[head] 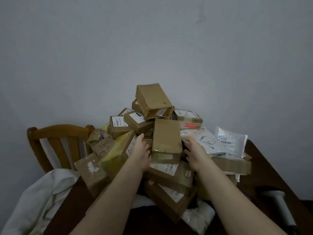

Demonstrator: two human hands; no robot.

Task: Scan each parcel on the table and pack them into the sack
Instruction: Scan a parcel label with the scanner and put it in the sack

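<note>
While both hands reach into the heap, the left hand [141, 150] lies with fingers straight along the left side of a brown box [166, 134], and the right hand [194, 150] is spread wide just beside its right side. Whether either touches the cardboard I cannot tell, and neither has closed on it. That box leans near the middle of the pile of parcels on the table [271, 167], with a bigger top box [153, 99] perched tilted above and behind it and smaller boxes wedged between. The risk, as I judge it, is the pile itself: pulling the box out may remove support from what rests above, and the top box could slide down or off the far edge. Slick mailers [232, 141] on the right could slip off too if jostled. No label shows on the box's upper face, so it will likely need turning before the scanner [279, 202], at the near right, can read it. The sack [39, 192] appears to be the white cloth at the left, beside a chair [55, 138].
</note>
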